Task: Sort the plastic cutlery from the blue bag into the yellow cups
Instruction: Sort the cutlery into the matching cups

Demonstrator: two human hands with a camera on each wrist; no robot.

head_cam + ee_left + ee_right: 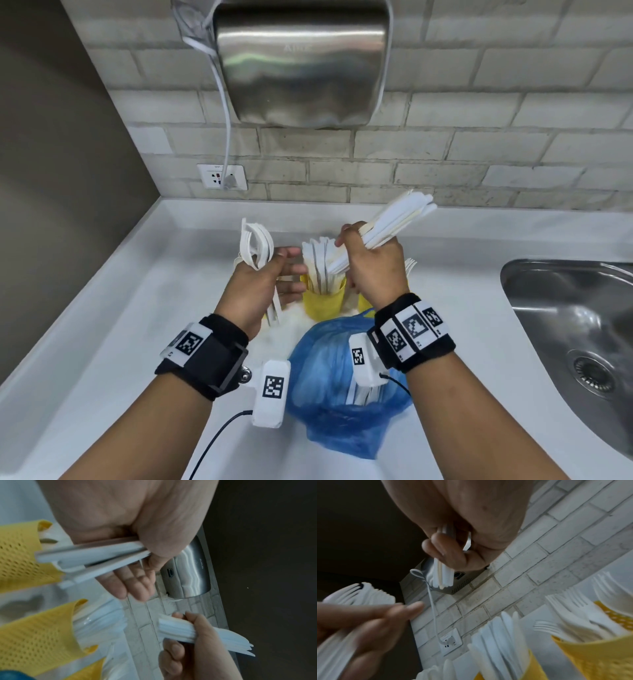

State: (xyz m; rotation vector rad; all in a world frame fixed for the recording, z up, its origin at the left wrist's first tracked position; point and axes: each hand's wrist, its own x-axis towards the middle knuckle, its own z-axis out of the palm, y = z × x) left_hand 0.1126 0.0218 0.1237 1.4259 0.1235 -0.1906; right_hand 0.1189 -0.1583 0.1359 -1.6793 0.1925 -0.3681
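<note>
My left hand (265, 277) holds a bundle of white plastic spoons (256, 245), their handles pinned under the thumb (154, 547) while the fingers (130, 586) stay nearly straight. My right hand (371, 263) grips a bundle of white knives (397, 219) above a yellow cup (323, 303) that has knives (501, 635) standing in it. Behind the right hand, a second yellow cup (599, 655) holds forks (411, 265). A third yellow cup (18, 555) stands by the left hand. The blue bag (342, 383) lies between my wrists with white cutlery inside.
A steel sink (575, 325) is sunk into the white counter (137, 325) at the right. On the brick wall hang a steel hand dryer (301, 65) and a socket (222, 176), joined by a white cable (224, 113).
</note>
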